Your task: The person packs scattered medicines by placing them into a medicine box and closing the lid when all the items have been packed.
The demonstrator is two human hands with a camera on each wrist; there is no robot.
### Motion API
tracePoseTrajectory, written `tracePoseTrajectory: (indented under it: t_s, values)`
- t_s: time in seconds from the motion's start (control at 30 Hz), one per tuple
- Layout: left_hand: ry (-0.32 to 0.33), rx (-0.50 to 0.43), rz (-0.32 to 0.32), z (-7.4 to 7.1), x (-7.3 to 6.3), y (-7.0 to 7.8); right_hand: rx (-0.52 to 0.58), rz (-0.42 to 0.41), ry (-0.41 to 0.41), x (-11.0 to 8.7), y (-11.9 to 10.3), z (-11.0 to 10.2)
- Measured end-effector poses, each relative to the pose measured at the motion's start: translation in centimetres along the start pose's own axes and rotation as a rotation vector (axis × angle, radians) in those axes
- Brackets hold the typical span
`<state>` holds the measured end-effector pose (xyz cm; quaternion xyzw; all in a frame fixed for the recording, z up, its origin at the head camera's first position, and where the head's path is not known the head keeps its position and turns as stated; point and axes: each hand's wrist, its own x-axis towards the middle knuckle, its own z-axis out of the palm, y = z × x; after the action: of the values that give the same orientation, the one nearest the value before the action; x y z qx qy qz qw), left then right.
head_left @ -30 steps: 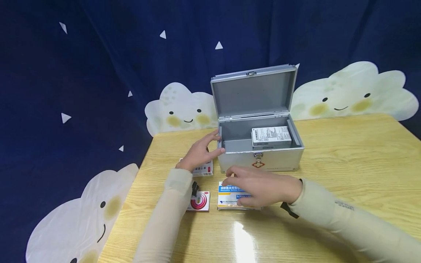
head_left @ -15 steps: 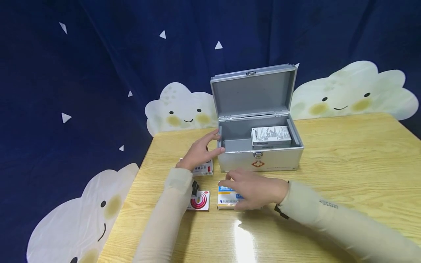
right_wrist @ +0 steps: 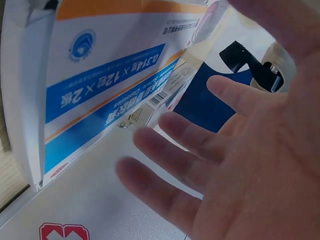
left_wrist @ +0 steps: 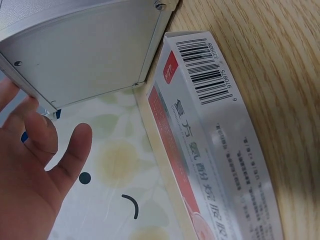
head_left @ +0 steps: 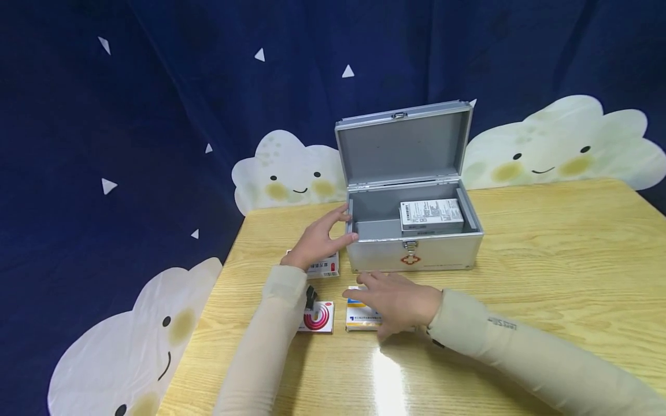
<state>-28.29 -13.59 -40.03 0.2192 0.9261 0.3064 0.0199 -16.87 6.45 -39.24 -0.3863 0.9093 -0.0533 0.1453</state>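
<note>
A silver first-aid box (head_left: 442, 254) stands with its lid raised, a red cross emblem on its front. My left hand (head_left: 317, 242) rests at its left end, thumb and fingers spread along the rim. In the left wrist view, the fingertips (left_wrist: 27, 107) meet the rim. My right hand (head_left: 400, 303) is over a blue, white and orange medicine box (head_left: 359, 316) on the table, covering its right part. The right wrist view shows the fingers spread apart beside this medicine box (right_wrist: 105, 75), with nothing held.
White printed medicine boxes (head_left: 432, 214) lie in the right half of the first-aid box. On the table are a red-and-white medicine box (left_wrist: 200, 125), partly under the left hand, and one with red rings (head_left: 319, 318) by the left sleeve. A blue curtain (head_left: 208, 69) hangs behind.
My right hand has shifted left over the blue-and-white medicine box, hiding more of it, and its fingers have spread. The left hand stays at the first-aid box.
</note>
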Motion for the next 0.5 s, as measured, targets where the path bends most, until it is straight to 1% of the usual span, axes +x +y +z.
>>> tracePoseTrajectory:
  t_s: [0.13, 0.23, 0.37, 0.5]
  values:
    - [-0.004, -0.005, 0.001, 0.2, 0.1, -0.2, -0.027, 0.022, -0.034, 0.3, -0.2, 0.1]
    - [-0.008, -0.002, 0.0, 0.3, 0.2, -0.3, -0.073, 0.029, -0.049, 0.6, -0.3, 0.3]
    - [-0.006, 0.008, -0.01, 0.2, 0.2, -0.1, -0.103, 0.014, -0.033, 1.0, -0.2, 0.6]
    - [-0.007, 0.02, -0.012, 0.0, 0.1, -0.1, -0.141, -0.029, -0.011, 1.5, -0.1, 0.7]
